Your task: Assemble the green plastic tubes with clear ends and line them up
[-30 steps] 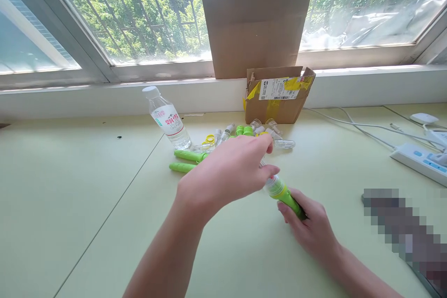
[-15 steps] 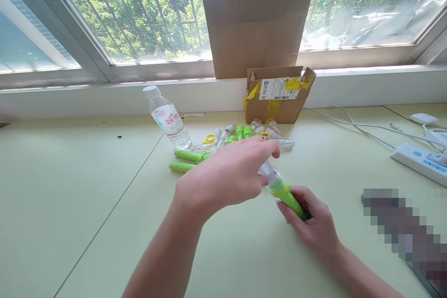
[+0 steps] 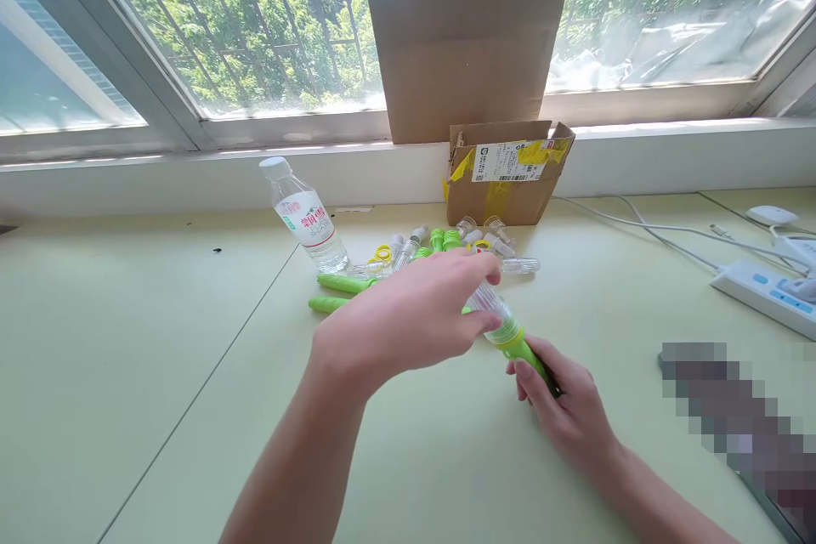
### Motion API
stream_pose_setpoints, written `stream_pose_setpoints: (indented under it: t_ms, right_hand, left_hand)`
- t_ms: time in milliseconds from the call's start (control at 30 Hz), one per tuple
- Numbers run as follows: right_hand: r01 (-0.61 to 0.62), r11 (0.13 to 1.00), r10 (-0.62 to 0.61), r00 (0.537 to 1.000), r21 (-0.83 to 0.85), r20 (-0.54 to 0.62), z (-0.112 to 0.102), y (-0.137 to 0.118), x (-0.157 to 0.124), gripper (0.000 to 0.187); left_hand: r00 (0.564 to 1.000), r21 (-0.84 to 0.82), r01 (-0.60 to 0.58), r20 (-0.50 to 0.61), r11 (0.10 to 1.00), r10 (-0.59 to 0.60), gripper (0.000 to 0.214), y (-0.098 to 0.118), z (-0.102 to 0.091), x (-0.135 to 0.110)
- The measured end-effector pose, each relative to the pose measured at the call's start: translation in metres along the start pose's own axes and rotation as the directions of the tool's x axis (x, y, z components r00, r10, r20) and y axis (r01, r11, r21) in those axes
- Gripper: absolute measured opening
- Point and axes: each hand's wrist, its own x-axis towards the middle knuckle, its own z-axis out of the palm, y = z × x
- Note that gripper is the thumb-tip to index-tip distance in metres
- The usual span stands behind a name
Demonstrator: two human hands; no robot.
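Note:
My right hand (image 3: 567,408) is wrapped round the green handle (image 3: 526,353) of a small plastic device held just above the pale green table (image 3: 159,357). My left hand (image 3: 408,314) reaches across and pinches the clear cap (image 3: 490,303) at the top end of that same device, thumb below and fingers above. Just behind my hands lies a pile of loose parts (image 3: 439,245): clear caps, green pieces and yellow rings. Two more green handles (image 3: 341,283) lie to the left of the pile.
A water bottle (image 3: 303,217) stands tilted at the back left of the pile. An open cardboard box (image 3: 503,170) sits against the window ledge. A white power strip (image 3: 762,293) with cables lies at the right. A blurred dark object (image 3: 733,416) is at the lower right.
My left fingers have shifted on the clear cap, and the device has moved slightly up and to the left. My right hand has stayed on the green handle.

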Motion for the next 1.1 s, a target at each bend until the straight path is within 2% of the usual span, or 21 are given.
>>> stream_pose_setpoints:
  t_ms: [233, 467, 867, 1100]
  right_hand:
    - [-0.015, 1.000, 0.015, 1.000, 0.014, -0.013, 0.000, 0.002, -0.002, 0.018]
    - [-0.029, 0.999, 0.030, 0.999, 0.021, -0.021, 0.000, 0.003, -0.001, 0.017]
    - [-0.032, 0.999, 0.032, 0.999, 0.000, -0.017, 0.001, 0.001, 0.001, 0.017]
    - [-0.048, 0.999, 0.048, 0.999, 0.002, -0.010, 0.000, 0.002, 0.000, 0.019]
  left_hand:
    - [0.995, -0.029, 0.098, -0.031, 0.995, -0.099, 0.029, -0.001, -0.002, 0.004]
    - [0.953, 0.029, 0.301, -0.051, 0.953, -0.300, 0.050, -0.010, -0.004, 0.010]
    - [0.952, 0.065, 0.305, -0.011, 0.950, -0.305, 0.054, -0.013, -0.004, 0.014]
    - [0.968, 0.089, 0.248, 0.007, 0.965, -0.249, 0.048, -0.016, -0.007, 0.011]
